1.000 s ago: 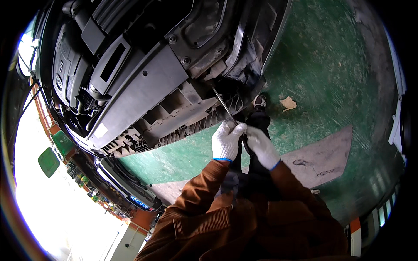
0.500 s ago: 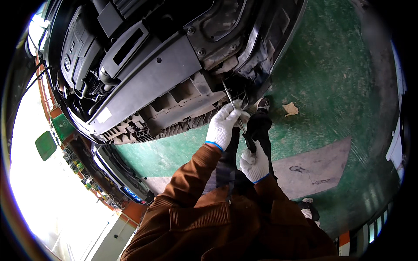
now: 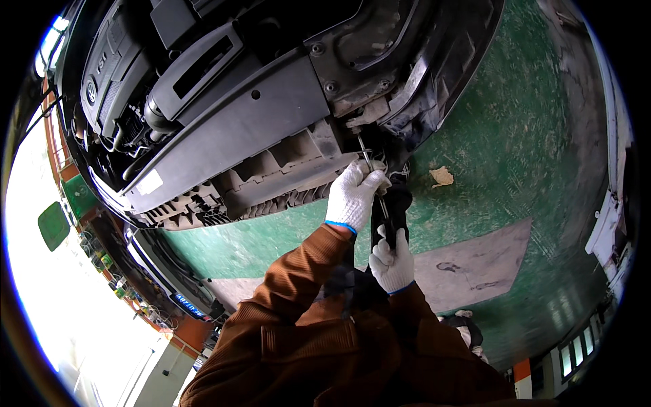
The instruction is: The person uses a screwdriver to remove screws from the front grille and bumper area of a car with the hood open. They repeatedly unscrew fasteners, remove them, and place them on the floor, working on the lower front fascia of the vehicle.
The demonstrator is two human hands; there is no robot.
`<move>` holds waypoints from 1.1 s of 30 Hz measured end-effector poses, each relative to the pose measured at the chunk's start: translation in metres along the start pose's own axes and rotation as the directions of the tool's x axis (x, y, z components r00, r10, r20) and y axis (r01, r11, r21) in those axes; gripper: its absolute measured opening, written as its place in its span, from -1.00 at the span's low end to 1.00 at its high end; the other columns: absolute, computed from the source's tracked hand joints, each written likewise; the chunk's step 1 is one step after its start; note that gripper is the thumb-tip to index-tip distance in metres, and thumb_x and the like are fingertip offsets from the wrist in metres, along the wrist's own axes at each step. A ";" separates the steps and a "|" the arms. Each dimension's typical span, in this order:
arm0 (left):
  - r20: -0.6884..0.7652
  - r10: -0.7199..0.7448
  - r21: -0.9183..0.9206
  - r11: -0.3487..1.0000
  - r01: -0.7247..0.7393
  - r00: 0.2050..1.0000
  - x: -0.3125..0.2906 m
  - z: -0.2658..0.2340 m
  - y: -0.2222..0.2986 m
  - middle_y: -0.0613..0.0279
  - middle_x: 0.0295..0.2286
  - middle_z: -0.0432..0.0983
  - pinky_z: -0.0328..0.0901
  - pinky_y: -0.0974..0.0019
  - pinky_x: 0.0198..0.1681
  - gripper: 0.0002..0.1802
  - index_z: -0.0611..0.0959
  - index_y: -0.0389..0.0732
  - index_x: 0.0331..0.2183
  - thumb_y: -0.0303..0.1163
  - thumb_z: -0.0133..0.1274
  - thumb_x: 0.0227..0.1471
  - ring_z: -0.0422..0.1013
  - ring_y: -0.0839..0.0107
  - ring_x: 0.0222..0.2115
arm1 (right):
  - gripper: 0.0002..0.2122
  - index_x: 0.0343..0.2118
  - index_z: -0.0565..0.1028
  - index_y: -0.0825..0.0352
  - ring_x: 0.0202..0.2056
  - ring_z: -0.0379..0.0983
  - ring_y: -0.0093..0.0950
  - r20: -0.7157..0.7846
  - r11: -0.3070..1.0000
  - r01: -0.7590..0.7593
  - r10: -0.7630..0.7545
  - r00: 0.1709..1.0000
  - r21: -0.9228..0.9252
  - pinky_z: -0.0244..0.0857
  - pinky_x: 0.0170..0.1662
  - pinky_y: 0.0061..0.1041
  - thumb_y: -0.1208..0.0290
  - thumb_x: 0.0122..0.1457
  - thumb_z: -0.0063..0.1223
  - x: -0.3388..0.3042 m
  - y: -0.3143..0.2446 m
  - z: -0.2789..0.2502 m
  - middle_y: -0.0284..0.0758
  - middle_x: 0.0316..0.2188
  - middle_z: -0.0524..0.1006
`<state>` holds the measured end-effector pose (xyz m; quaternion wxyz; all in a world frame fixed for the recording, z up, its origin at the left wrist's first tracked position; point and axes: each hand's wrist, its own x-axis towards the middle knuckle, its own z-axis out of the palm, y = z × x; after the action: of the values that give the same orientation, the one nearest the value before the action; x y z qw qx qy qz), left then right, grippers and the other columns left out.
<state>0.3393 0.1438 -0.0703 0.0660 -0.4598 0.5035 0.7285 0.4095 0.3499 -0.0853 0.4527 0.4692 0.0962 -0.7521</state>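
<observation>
A long screwdriver (image 3: 365, 152) with a thin metal shaft and a dark handle slants up from my hands to the car's front end. Its tip meets the dark recess beside the front panel (image 3: 251, 115), where the exact contact is hidden. My left hand (image 3: 351, 197), in a white knit glove with a blue cuff, closes round the middle of the shaft. Lower down, my right hand (image 3: 393, 264), gloved the same way, holds the dark handle, with its fingers partly hiding it.
The engine cover (image 3: 112, 74) lies at the upper left, a bare headlight area (image 3: 427, 74) at the upper right. On the green floor (image 3: 502, 156) are a tan scrap (image 3: 441, 177) and a greyish mat (image 3: 475, 264). Another car's front (image 3: 169, 271) stands at the left.
The car's front end has shifted a little to the right in view. The right hand has turned slightly and its fingers have loosened around the handle; the left hand stays on the shaft.
</observation>
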 end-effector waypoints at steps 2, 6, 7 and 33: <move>0.012 -0.013 -0.052 0.999 0.013 1.000 0.002 -0.003 -0.004 0.25 -0.38 0.67 0.32 0.51 -0.39 -0.76 0.63 -0.33 -0.06 -0.40 0.08 0.32 0.49 0.57 -0.45 | -0.54 -0.03 0.45 0.27 -0.59 0.29 -0.58 0.142 0.988 -0.135 0.123 0.982 0.080 0.17 -0.48 -0.54 -0.10 0.53 -0.28 -0.002 -0.003 0.002 -0.37 -0.50 0.47; -0.026 0.006 -0.013 1.000 -0.006 1.000 0.000 -0.004 -0.005 0.25 -0.40 0.66 0.34 0.50 -0.36 -0.78 0.66 -0.34 -0.11 -0.42 0.09 0.30 0.49 0.57 -0.45 | -0.69 0.10 0.41 0.30 -0.40 0.43 -0.58 -0.163 0.966 0.171 -0.204 0.965 -0.195 0.31 -0.30 -0.54 0.17 0.52 -0.10 -0.007 0.016 0.024 -0.36 -0.30 0.53; -0.047 0.014 0.016 1.000 -0.013 0.999 -0.001 -0.003 -0.005 0.26 -0.41 0.65 0.34 0.50 -0.35 -0.79 0.66 -0.34 -0.12 -0.42 0.10 0.29 0.49 0.57 -0.45 | -0.70 0.14 0.39 0.31 -0.34 0.44 -0.58 -0.198 0.928 0.276 -0.328 0.924 -0.250 0.33 -0.24 -0.54 0.24 0.50 -0.05 -0.004 0.022 0.034 -0.36 -0.23 0.53; -0.079 0.090 -0.042 0.995 -0.094 0.993 0.005 -0.003 -0.010 0.26 -0.41 0.67 0.33 0.50 -0.38 -0.76 0.64 -0.35 -0.09 -0.40 0.14 0.29 0.50 0.56 -0.46 | -0.57 -0.01 0.58 0.23 -0.56 0.34 -0.53 0.379 0.930 -0.289 0.189 0.906 0.225 0.32 -0.43 -0.55 -0.02 0.53 -0.23 0.015 0.010 0.002 -0.41 -0.48 0.53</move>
<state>0.3443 0.1442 -0.0808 0.0024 -0.4650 0.5094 0.7241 0.4134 0.3346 -0.0930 0.4821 0.3944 -0.1507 -0.7677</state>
